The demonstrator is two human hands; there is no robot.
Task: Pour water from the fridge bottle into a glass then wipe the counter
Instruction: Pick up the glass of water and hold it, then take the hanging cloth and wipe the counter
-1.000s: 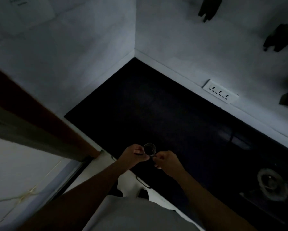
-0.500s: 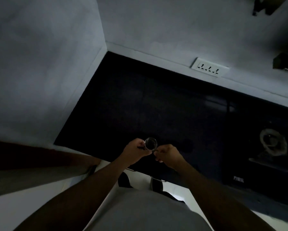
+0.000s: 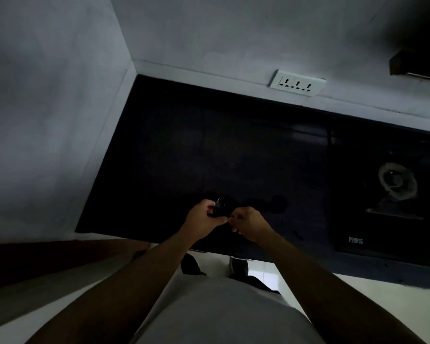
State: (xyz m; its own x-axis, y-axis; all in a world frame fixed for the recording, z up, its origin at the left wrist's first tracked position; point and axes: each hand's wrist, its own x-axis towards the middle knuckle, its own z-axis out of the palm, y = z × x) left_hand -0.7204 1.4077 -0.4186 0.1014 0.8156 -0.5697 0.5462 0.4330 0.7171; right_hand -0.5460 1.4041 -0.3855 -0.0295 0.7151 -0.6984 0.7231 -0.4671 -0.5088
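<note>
— So, scanning from the left: what's over there?

— Bare grey wall on the left, meeting the back wall at the corner; below it a dark, glossy bench running off to the right; nothing stands on its left half that I can make out in this dim light.

— And how far along would you say the job is?

— Early, by my reckoning; no fridge bottle shows anywhere, no cloth either, so pouring and wiping both look undone; only the glass seems to be in play.

— Where is it?

— A small dark object, most likely the glass, sits between the two hands just over the near edge of the bench; too dark to tell whether it rests on the surface or hangs a little above it; I can't say if there's water in it.

— The fingers, then?

— The left hand has its fingers curled round the object, closed on its left side; the right hand is just beside it, fingers drawn together near its right side; whether they actually pinch the glass or only hover close, I cannot tell.

— Anything further right?

— A white socket plate on the back wall; a black stove with one pale burner, well apart from the hands.
</note>
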